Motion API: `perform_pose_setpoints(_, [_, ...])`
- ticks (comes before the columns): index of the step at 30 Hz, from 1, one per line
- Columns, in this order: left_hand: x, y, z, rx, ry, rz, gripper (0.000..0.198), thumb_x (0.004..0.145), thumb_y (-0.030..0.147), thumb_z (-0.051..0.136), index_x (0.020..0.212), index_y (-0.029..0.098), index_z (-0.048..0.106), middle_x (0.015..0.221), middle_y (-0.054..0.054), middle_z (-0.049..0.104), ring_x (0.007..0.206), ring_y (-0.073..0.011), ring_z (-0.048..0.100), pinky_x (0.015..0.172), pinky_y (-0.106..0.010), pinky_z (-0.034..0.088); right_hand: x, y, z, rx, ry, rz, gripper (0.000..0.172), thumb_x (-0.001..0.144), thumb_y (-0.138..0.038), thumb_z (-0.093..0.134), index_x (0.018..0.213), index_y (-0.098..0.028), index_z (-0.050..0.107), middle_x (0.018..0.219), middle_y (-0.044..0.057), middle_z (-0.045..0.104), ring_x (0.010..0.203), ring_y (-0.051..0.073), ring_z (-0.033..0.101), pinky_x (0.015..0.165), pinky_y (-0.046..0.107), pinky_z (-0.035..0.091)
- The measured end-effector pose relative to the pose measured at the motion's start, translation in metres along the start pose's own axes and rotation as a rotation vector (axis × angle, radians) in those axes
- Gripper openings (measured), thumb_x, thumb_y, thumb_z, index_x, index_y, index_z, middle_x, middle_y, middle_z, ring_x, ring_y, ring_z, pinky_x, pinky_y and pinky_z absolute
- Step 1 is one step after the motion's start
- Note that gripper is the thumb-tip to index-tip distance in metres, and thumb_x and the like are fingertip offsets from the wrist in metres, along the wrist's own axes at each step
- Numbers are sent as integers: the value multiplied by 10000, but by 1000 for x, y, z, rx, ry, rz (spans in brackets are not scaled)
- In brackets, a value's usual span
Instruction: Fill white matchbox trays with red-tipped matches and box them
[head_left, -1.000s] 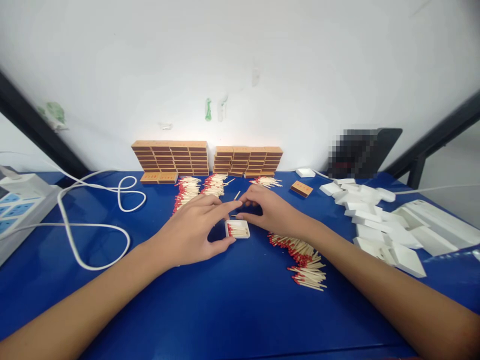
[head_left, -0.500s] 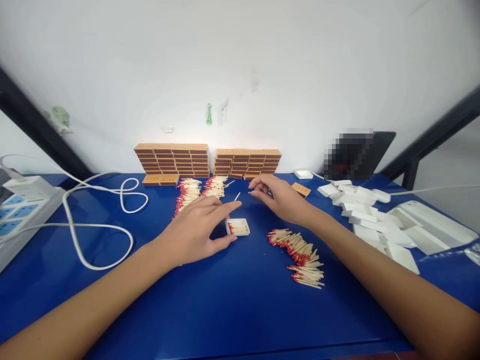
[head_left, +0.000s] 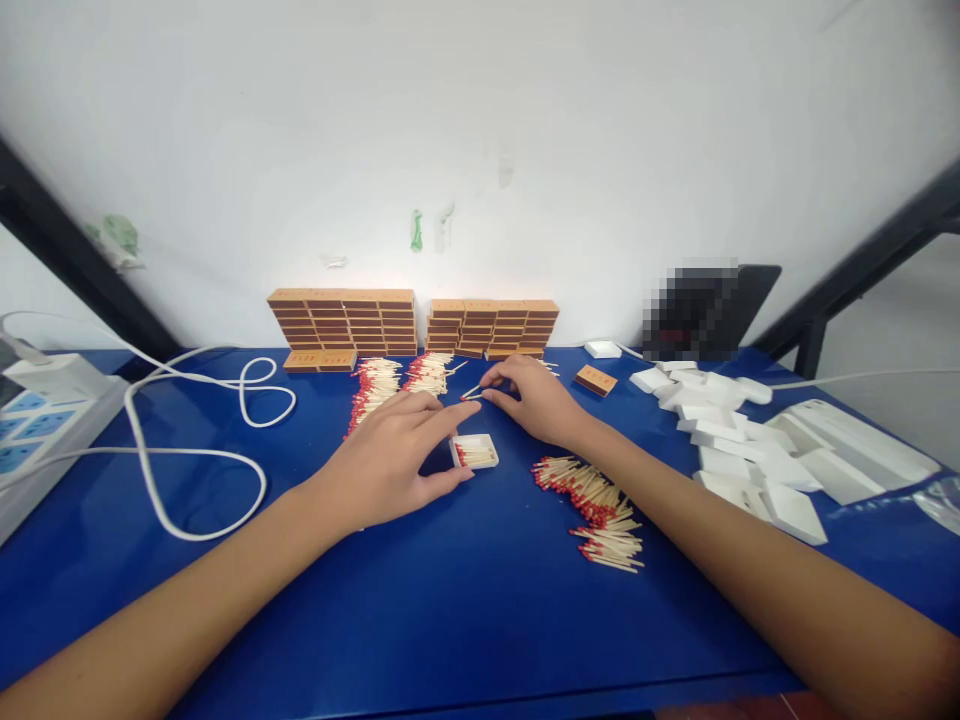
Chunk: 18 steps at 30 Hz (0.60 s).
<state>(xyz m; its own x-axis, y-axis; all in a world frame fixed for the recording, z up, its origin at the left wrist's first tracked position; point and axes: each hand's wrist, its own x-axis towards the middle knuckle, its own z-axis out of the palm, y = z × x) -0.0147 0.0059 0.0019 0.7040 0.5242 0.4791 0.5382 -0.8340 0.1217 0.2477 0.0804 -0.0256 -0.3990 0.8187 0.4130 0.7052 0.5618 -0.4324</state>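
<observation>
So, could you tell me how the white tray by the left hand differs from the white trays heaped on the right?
The tray by the left hand holds red-tipped matches; the heaped trays look empty. That tray lies flat and alone, open side up, on the blue table; the heaped trays lie jumbled, some tilted. Both are small, white and rectangular.
</observation>
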Motion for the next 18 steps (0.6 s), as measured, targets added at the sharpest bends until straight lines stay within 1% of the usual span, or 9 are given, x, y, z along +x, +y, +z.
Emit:
perform_pose_setpoints(2, [0,0,-1,12,-2,-2,582,976,400,742,1490,196,561,1099,-100,710,1036,-257,675,941,-428,592,0,4,1,-43,9,-69,186,957,-211,709,1139,-199,742,1077,107,706,1025,271,609,935,426,478])
perform_pose_setpoints(3, [1,0,-1,18,-4,-5,590,974,404,746,1496,207,555,1094,-93,709,1031,-254,675,939,-425,590,1,5,1,-55,3,-99,201,972,-220,695,1169,-203,732,1106,115,700,1065,283,603,966,442,471])
perform_pose_setpoints(4, [1,0,-2,25,-8,-10,600,971,408,751,1504,220,548,1089,-85,708,1027,-251,676,934,-419,589,1,6,1,-63,-11,-123,179,989,-230,678,1159,-206,730,1116,118,697,1083,288,596,985,451,463])
perform_pose_setpoints(6, [1,0,-3,36,-12,-24,625,966,408,759,1522,237,531,1084,-75,708,1022,-247,677,921,-412,588,2,6,0,-78,-46,-141,91,1009,-237,654,1051,-207,730,1077,109,695,1064,284,589,984,448,455])
perform_pose_setpoints(9, [1,-1,-3,44,-8,-41,638,964,406,762,1531,239,522,1092,-76,711,1040,-252,679,930,-421,586,2,2,-2,-130,-70,-127,104,1014,-217,646,924,-204,697,985,92,677,993,272,571,920,416,456])
perform_pose_setpoints(12, [1,-2,-2,45,-6,-52,630,962,406,764,1523,242,529,1093,-76,717,1048,-255,684,942,-427,585,-1,-5,-3,-226,-76,-128,139,1036,-197,602,922,-192,681,973,107,663,974,275,552,880,404,452])
perform_pose_setpoints(14, [1,-2,-2,53,-3,-57,626,958,401,770,1516,239,535,1104,-79,722,1051,-255,690,940,-425,587,-3,-9,-4,-277,-86,-130,152,1046,-188,578,926,-183,672,986,122,660,988,282,549,881,406,451])
perform_pose_setpoints(16, [2,-2,-1,67,12,-59,624,952,397,778,1505,229,544,1115,-85,728,1051,-256,695,933,-423,589,-5,-12,-9,-278,-98,-127,156,1051,-187,567,926,-182,659,989,124,659,995,283,554,897,410,451])
perform_pose_setpoints(18, [2,-2,-1,79,40,-57,626,941,390,792,1492,213,553,1104,-87,737,1045,-260,699,927,-423,588,-8,-16,-17,-216,-102,-126,150,1056,-193,557,933,-187,642,1005,116,664,992,273,562,920,411,452])
